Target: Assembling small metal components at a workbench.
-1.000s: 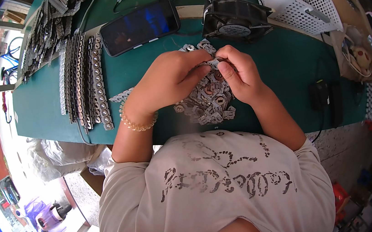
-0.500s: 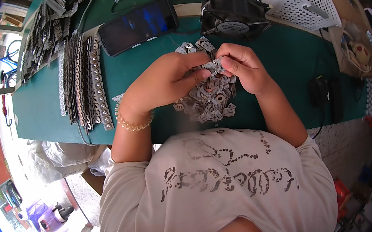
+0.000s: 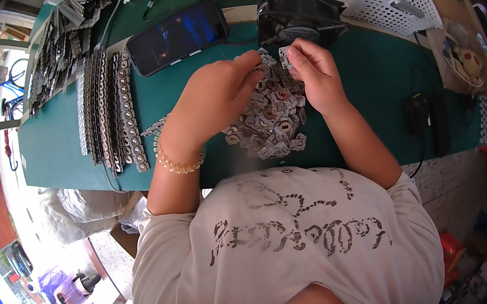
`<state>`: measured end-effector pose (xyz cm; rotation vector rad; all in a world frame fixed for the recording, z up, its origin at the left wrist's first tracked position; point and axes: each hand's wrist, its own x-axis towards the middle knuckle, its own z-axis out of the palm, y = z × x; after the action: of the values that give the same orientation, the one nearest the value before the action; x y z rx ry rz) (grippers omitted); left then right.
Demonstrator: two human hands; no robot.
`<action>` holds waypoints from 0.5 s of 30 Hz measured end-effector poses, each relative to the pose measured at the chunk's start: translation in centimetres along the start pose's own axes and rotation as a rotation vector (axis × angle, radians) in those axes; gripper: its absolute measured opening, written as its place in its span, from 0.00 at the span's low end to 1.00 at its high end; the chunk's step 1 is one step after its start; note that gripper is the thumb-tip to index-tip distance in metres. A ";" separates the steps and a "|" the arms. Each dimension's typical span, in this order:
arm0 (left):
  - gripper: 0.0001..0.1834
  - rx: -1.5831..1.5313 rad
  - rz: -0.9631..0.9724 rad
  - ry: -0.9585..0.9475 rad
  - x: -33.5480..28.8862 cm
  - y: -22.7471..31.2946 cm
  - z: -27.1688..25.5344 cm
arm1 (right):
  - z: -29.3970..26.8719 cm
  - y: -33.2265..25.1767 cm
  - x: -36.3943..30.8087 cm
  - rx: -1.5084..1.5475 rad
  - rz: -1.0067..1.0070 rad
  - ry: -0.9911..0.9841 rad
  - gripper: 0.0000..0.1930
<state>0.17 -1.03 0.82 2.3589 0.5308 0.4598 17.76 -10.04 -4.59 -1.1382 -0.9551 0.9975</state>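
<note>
A loose heap of small silvery metal pieces lies on the green tabletop in front of me, some with round coppery centres. My left hand is closed over the heap's left side, thumb and forefinger bent toward each other. A narrow strip of linked metal pieces sticks out behind that hand, beside the wrist; the rest of the strip is hidden under the palm. At the heap's far right edge, my right hand pinches a small metal piece between thumb and fingers.
Several long metal strips lie side by side at left, near a bigger stack of strips. A phone and a black fan stand beyond the heap. A white perforated basket is far right; a black adapter lies at right.
My hands have moved apart. The right hand has gone away from me with a small metal piece, and the left has drawn back slightly leftward, uncovering more of the heap.
</note>
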 end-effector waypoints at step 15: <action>0.06 0.164 -0.047 0.137 0.8 0.0 3.0 | 0.6 0.6 0.0 -0.040 0.136 0.115 0.13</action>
<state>2.26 -2.23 -1.18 2.4767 0.7099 0.5785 17.16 -9.77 -5.09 -1.2941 -0.8176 1.0142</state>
